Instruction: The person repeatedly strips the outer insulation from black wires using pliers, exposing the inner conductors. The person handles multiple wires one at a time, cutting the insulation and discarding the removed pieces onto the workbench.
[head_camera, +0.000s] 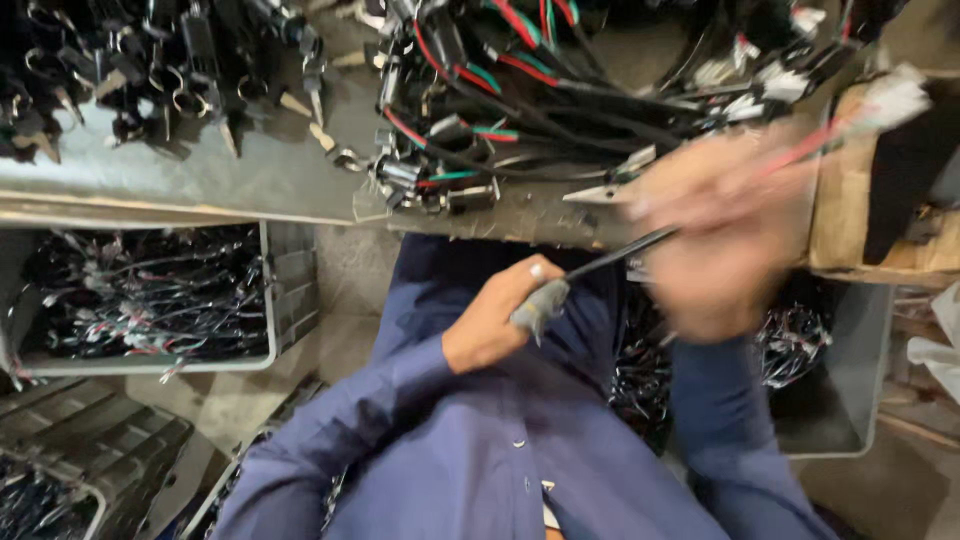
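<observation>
Close against the chest, above the blue buttoned shirt (480, 450), the left hand (490, 320) has its fingers clenched round the grey sleeved end (540, 303) of one thin black cable (615, 252). The cable runs up and to the right, into the right hand (715, 235). That hand is smeared by motion, so I cannot tell whether its fingers grip the cable or the thin red wire (810, 148) that trails from it. By my reading the cable is being held between the two hands. The next move calls for a firm left grip on the sleeve. Below the hands stand three grey plastic crates of dark wiring: one on the left (272, 300), one on the right (850, 400), one at lower left (90, 440). Beyond them the grey metal worktop (250, 180) carries two heaps, black keyed lock parts (150, 70) and black harnesses with red and green leads (520, 90), plus one brown cardboard box (840, 220).
</observation>
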